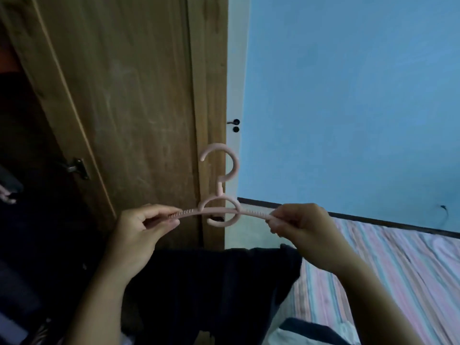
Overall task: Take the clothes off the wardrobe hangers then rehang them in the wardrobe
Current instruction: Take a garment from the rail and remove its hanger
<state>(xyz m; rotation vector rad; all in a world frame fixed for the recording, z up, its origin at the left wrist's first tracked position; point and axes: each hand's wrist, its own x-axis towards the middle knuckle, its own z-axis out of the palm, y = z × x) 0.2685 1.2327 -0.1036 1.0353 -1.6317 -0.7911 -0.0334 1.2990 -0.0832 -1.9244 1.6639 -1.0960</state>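
With the hanger bare and a dark garment lying below it, this looks like the rehang step, just starting.

Largest first: blue wall [348, 95] fills the upper right; wooden wardrobe door [124, 95] takes the upper left and centre, with the dark wardrobe interior [22, 145] at far left. Bed [398, 270] with striped sheet is at lower right. Dark garment [211, 282] sits bottom centre, draped partly over the bed edge.

Pink plastic hanger [219, 212] is mid-frame, hook up, held level across its bar. Left hand [139, 232] pinches the left arm end between thumb and curled fingers; right hand [303, 230] grips the right arm end the same way. Both are closed on the hanger, nothing else held.

To do it well, my read: free one hand, lift the garment by the neckline, feed one hanger arm in through the neck, then the other. Keep the hook clear of the fabric. Seat the shoulders on the ribbed sections so they don't slip.

Counts: one hanger in hand, one loose dark garment, two hands, one door. Wardrobe contents too dark to count.
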